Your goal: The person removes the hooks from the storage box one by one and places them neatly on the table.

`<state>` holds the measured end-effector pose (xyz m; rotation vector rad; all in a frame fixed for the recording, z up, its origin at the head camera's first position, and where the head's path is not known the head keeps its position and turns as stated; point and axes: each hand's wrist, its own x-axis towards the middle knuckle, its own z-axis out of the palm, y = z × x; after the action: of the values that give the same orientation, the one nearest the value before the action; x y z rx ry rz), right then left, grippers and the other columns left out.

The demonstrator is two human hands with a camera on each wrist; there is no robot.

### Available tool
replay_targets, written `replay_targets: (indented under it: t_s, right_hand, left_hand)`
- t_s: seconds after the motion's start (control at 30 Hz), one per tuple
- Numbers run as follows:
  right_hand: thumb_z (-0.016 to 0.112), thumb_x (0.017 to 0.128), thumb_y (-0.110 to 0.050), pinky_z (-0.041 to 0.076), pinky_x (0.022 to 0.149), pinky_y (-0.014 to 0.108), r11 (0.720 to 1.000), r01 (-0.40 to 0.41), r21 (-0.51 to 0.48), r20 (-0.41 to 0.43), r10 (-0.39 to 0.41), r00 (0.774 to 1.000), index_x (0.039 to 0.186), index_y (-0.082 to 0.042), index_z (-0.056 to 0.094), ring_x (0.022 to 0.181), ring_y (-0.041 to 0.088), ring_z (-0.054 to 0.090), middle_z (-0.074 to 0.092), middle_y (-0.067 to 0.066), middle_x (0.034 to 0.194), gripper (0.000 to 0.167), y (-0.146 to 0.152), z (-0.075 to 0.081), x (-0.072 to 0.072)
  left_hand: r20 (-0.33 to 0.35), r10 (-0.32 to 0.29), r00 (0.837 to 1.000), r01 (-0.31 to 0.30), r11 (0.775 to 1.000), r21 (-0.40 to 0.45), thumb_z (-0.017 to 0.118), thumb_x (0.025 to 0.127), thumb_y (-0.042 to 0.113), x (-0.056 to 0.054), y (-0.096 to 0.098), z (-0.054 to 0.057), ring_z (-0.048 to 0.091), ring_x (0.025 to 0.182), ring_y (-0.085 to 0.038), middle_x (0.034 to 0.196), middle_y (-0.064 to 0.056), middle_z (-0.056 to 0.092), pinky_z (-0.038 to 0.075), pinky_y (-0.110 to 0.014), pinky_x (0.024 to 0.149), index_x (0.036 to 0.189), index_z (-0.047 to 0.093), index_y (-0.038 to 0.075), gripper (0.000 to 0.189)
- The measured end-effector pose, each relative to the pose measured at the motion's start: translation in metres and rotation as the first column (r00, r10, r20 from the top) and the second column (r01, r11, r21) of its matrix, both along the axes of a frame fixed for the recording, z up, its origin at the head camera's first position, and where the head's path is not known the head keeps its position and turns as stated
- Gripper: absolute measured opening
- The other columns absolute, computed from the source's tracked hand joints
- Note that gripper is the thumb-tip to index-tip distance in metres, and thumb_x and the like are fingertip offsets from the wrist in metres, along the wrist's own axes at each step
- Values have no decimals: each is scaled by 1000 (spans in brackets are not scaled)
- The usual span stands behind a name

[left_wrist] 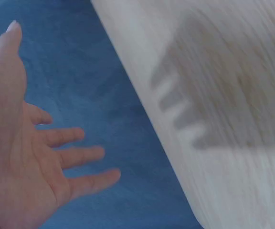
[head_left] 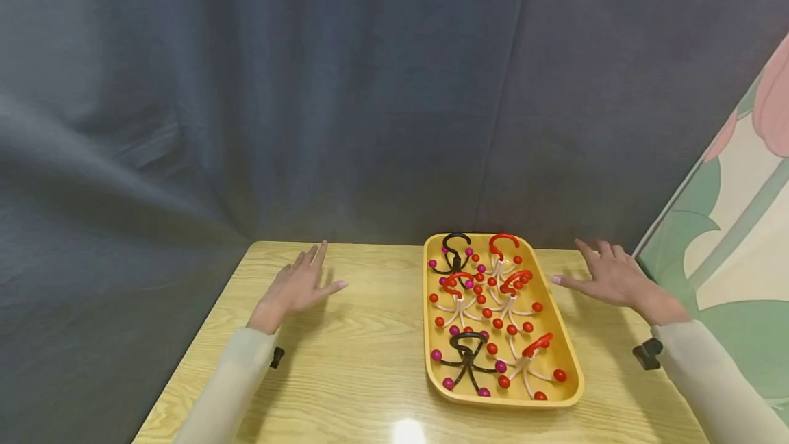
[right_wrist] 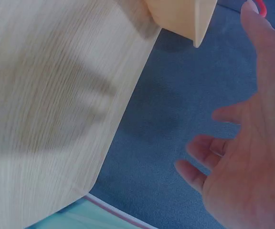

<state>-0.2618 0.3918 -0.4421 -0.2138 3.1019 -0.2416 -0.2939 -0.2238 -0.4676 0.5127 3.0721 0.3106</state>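
My left hand [head_left: 297, 285] is held over the left part of the table, fingers spread and holding nothing; the left wrist view shows the same bare palm [left_wrist: 27, 167]. On the other side, my right hand [head_left: 616, 278] hovers just right of a yellow tray [head_left: 566, 389], its thumb pointing toward the rim without anything in its grasp. Several hooked, spider-like pieces with ball-tipped legs stand in the tray. Some have a red hook [head_left: 504, 244] and white legs with red balls; others, like the black one [head_left: 468, 355], have black legs with magenta balls.
The light wooden table [head_left: 345, 362] lies under both hands. A dark blue-grey cloth [head_left: 370, 101] hangs behind it and along the left. To the right is a panel [head_left: 740, 238] with a pink and green floral pattern.
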Motion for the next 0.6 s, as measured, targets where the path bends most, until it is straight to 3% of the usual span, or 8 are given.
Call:
replay_targets:
  t_s: [0.1,0.2,0.3,0.43,0.6]
  right_hand:
    - [63,93,-72,44,97,76,999,-25,-20,-29,25,999,156,14,31,121,65,48,40,49,142,111,-1,1,-1]
    - [69,93,-65,51,90,71,995,-32,-93,-32,29,999,154,19,28,113,61,55,41,49,136,112,-3,5,-1]
    - [75,94,-55,55,87,68,980,-26,-197,-17,23,1000,152,23,24,110,59,58,43,49,132,110,-8,11,-1]
    - [75,96,-46,58,86,64,956,-2,-295,13,6,1000,150,23,29,111,58,61,53,48,129,99,-12,14,0]
    - [70,101,-44,64,81,50,916,42,-399,78,-12,997,145,18,43,107,48,70,62,41,128,81,-14,10,1]
  left_hand:
    - [-12,-41,999,42,996,77,43,100,77,4,6,5,50,146,-47,170,-23,32,52,-63,107,170,6,11,103]
    - [3,-63,998,62,983,174,49,103,68,10,15,9,59,138,-42,168,-19,40,55,-59,105,170,12,12,95]
    - [3,-72,997,69,963,259,54,104,61,16,27,13,62,135,-37,162,-14,49,54,-59,105,167,28,13,83]
    - [-3,-106,994,100,928,359,59,105,52,25,45,16,68,125,-28,148,-8,62,58,-52,99,155,51,13,63]
    - [34,-186,982,146,859,491,62,107,38,36,69,18,69,109,-18,131,-3,70,59,-38,90,141,64,14,42]
